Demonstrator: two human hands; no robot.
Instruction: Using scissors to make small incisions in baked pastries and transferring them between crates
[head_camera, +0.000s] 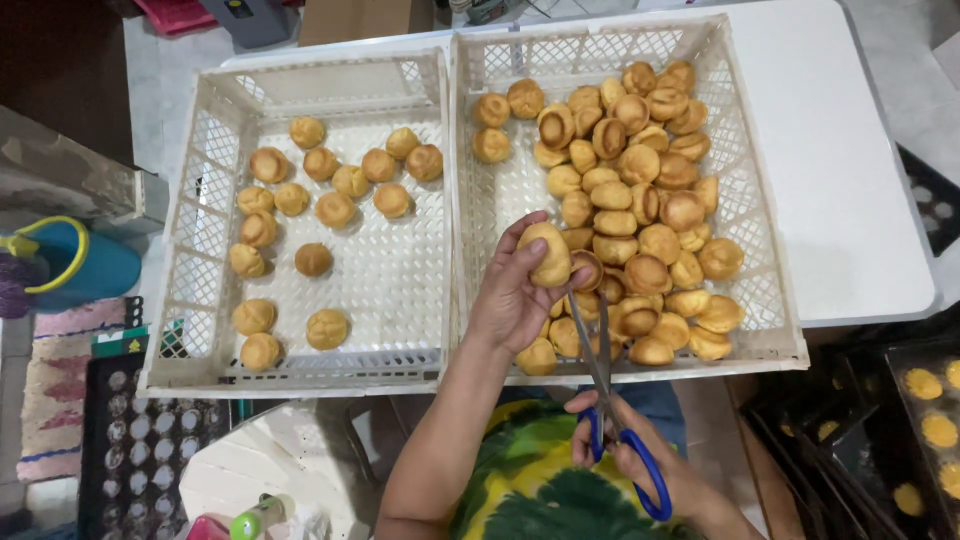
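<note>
Two white crates side by side on table (850, 150). Left hand (515, 300) grips one puff pastry (548, 252), held over near edge of right crate (770, 270), above its dense pile (640, 190). Right hand (640, 450) below it, fingers through blue-handled scissors (605, 385), blade tips touching the held puff. Left crate (190, 200), left of that hand, holds puffs spread sparsely.

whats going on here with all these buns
A person holds one small round bun in the left hand and blue-handled scissors in the right hand, blades pointing up at it. The right crate is piled with buns; the left crate holds fewer, spread out.
</note>
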